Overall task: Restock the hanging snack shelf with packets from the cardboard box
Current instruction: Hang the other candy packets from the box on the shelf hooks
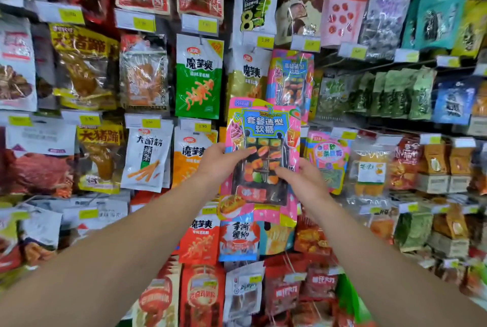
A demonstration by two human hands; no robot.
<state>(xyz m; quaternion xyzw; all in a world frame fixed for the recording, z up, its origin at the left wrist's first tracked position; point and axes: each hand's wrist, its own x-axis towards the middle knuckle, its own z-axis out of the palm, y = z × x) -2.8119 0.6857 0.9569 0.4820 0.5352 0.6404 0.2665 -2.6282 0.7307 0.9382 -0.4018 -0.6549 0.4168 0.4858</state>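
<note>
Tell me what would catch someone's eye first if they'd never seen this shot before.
Dead centre, a bright pink candy packet with sushi-shaped sweets is held up by both hands, the left hand gripping its left edge and the right hand its right. Behind it, a matching pink packet hangs just up and to the right, amid a wall of crowded hanging snacks with yellow price tags.

The pink gummy-candy packet (262, 158) is showing glossy plastic film, catching white glare over its clear window (the sweets inside are looking smooth and shiny). To its left, the green konjac snack bag (198, 76) is gleaming with slick, crinkled foil-like plastic. Above, the yellow price tags (264, 40) are looking like matt paper in clear sleeves.
</note>
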